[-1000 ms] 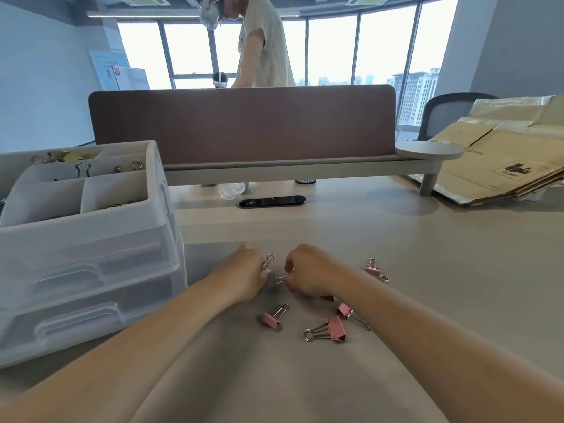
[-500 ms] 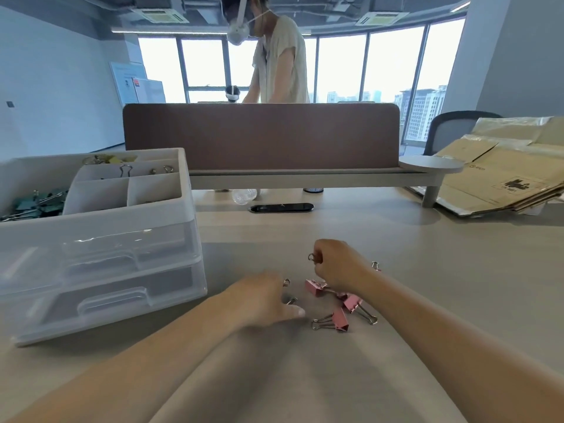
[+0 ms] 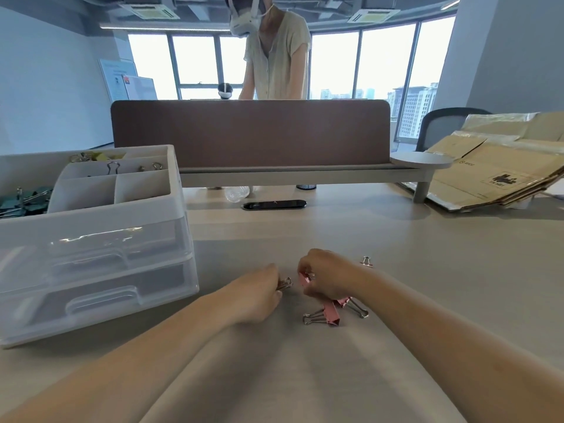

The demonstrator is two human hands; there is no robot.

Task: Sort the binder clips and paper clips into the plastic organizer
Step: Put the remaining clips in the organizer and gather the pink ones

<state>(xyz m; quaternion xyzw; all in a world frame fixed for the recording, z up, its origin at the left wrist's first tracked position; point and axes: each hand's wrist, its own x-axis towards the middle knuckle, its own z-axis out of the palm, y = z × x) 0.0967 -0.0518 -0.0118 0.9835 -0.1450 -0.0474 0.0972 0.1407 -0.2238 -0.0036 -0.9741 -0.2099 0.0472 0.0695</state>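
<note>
A pale bench [image 3: 396,254] runs back to a brown divider screen [image 3: 250,132], with a black cable hatch [image 3: 274,205] set in its top and a small round shelf [image 3: 421,161] at the screen's right end. Flattened cardboard boxes [image 3: 503,172] lie stacked at the right, a dark office chair [image 3: 442,123] behind them. A person [image 3: 274,56] stands beyond the screen. Tall windows [image 3: 335,62] give bright daylight and show tower blocks [image 3: 412,108]. The left wall [image 3: 45,87] is pale blue, with a notice board [image 3: 117,77] leaning near it.

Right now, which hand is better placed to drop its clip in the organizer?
Left, probably. The left hand grips a clip and lies nearer the organizer, which stands to its left. The right hand, pinching a pink clip, would have to reach across.
</note>
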